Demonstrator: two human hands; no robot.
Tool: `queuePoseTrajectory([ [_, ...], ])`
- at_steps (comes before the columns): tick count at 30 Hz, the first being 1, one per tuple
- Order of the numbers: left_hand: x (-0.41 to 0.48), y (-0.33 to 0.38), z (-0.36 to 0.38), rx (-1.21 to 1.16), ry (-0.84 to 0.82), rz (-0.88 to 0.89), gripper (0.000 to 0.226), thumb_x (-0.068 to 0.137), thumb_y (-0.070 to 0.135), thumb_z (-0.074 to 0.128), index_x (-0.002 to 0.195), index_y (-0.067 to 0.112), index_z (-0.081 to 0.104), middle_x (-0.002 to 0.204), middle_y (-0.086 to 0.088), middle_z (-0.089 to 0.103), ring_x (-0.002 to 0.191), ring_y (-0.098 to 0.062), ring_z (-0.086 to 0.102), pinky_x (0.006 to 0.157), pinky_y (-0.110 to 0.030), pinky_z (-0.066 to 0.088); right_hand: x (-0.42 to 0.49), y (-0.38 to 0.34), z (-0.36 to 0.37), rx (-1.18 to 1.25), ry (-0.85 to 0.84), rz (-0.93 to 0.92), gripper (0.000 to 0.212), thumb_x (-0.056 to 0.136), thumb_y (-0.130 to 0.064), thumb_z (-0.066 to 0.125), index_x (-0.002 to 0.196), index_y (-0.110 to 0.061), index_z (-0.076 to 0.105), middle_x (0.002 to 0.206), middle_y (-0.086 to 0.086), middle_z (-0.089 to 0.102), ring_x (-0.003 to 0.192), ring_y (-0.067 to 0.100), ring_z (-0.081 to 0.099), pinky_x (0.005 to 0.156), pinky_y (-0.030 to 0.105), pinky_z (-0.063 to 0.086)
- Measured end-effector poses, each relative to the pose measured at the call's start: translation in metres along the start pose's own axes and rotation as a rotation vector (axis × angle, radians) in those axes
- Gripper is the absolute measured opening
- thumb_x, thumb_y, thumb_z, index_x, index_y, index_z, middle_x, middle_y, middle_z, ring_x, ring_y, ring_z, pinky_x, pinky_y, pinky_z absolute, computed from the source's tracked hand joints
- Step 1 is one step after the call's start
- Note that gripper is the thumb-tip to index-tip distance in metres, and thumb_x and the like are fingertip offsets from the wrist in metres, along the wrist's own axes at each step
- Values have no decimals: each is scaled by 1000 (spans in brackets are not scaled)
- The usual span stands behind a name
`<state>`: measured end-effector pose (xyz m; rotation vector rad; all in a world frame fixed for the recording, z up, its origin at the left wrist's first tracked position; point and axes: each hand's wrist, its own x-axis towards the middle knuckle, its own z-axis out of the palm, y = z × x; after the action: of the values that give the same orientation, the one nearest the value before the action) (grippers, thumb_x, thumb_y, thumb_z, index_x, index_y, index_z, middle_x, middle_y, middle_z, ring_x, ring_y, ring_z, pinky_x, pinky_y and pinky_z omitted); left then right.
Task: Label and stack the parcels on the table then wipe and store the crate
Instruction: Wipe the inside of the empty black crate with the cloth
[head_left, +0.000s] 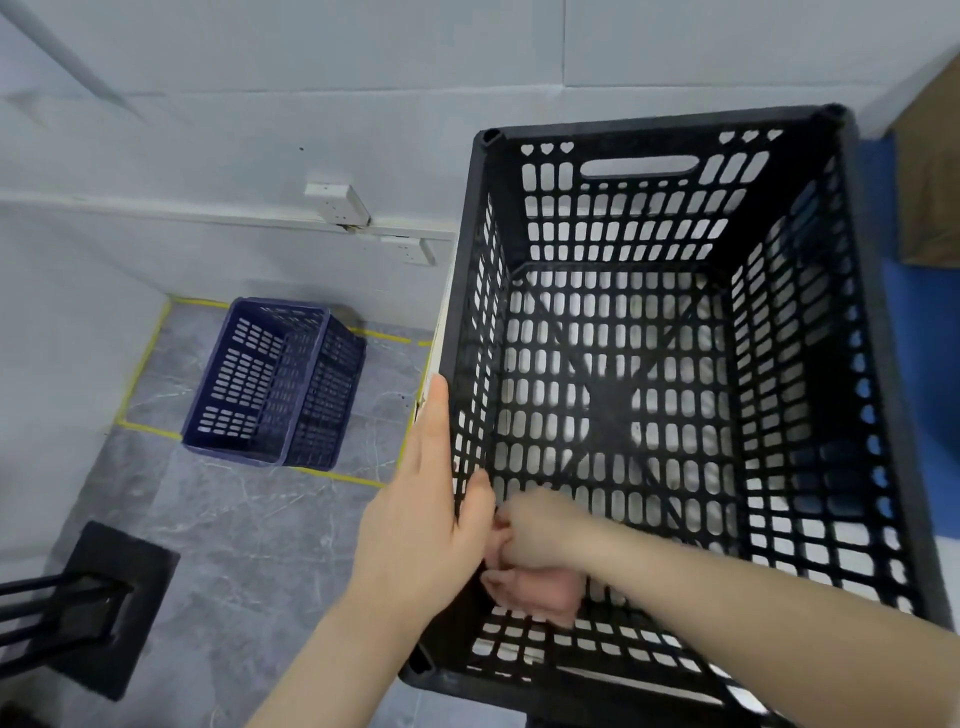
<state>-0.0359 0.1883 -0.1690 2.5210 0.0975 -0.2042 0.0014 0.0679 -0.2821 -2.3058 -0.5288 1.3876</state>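
The black crate (670, 374) stands open-topped on a white bench (434, 374), its left wall at the bench's left edge, its slotted walls and floor bare inside. The left hand (426, 499) is clasped over the crate's left rim near the front corner, fingers flat on the outside wall and thumb hooked inside. The right hand (540, 535) reaches down inside the crate at the front-left corner, clenched around a pinkish cloth (535, 592) pressed against the lower wall. The right forearm crosses over the crate's front rim. Left of the bench the grey floor (234, 519) is open, marked by yellow tape (140, 364). A blue crate (275, 384) lies on its side there, near the wall. A black stand base (98, 592) sits on the floor at lower left.
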Motion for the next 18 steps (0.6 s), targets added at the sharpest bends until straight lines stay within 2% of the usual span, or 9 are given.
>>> queuePoseTrajectory([
  [2,0,-2,0,4,0,12,79,85,42,34,143,50,-18,157,27,3,132,-8,39,86,-38,49,-10,14,-53,268,116,34,21,92,-31,55,106,-17,62,90,-3,67,81,13,66,69,27,56],
  [4,0,-2,0,3,0,26,78,85,43,33,142,51,-20,156,27,3,134,-8,37,87,-37,48,-23,23,-119,594,395,48,22,94,-27,55,113,-16,59,97,2,68,85,17,69,72,35,60],
  [6,0,-1,-1,3,-3,22,77,85,43,31,140,54,-23,156,29,2,130,-7,40,86,-37,48,-28,23,-176,861,699,-59,22,95,-24,54,116,-21,56,103,-3,67,86,12,68,72,34,60],
  [8,0,-1,-2,-3,-12,12,78,84,43,31,138,55,-24,155,29,2,124,-7,44,85,-36,48,-21,4,-217,957,934,-240,14,94,-22,56,108,-25,57,102,-6,67,82,3,66,71,26,59],
  [10,0,0,-3,-16,-20,6,80,83,41,32,138,55,-24,155,31,2,121,-4,44,84,-34,47,3,-22,-235,985,994,-418,12,94,-14,54,102,-11,62,98,7,67,80,9,66,75,29,57],
  [12,0,1,-4,-11,-25,-6,81,83,39,34,139,54,-23,154,33,-1,117,-2,44,82,-34,48,28,-46,-230,985,981,-565,26,97,-3,44,113,11,56,83,8,59,76,21,57,79,34,52],
  [13,0,1,-4,-2,-28,-15,82,82,38,34,140,54,-22,154,34,-2,114,-2,46,80,-34,49,42,-54,-224,949,1077,-563,29,95,1,42,117,10,58,82,5,54,74,13,54,76,28,49],
  [16,1,1,-5,18,-35,-35,84,81,36,36,141,53,-22,152,36,-6,103,-2,53,72,-34,50,64,-60,-208,878,1351,-430,44,87,2,46,116,-23,67,95,1,47,81,-11,47,76,6,38],
  [18,1,2,-5,28,-42,-42,84,81,37,35,140,54,-23,151,37,-8,99,-1,52,70,-31,48,65,-60,-208,949,1362,-455,44,86,-2,47,109,-35,64,95,-5,48,83,-15,48,75,3,38],
])
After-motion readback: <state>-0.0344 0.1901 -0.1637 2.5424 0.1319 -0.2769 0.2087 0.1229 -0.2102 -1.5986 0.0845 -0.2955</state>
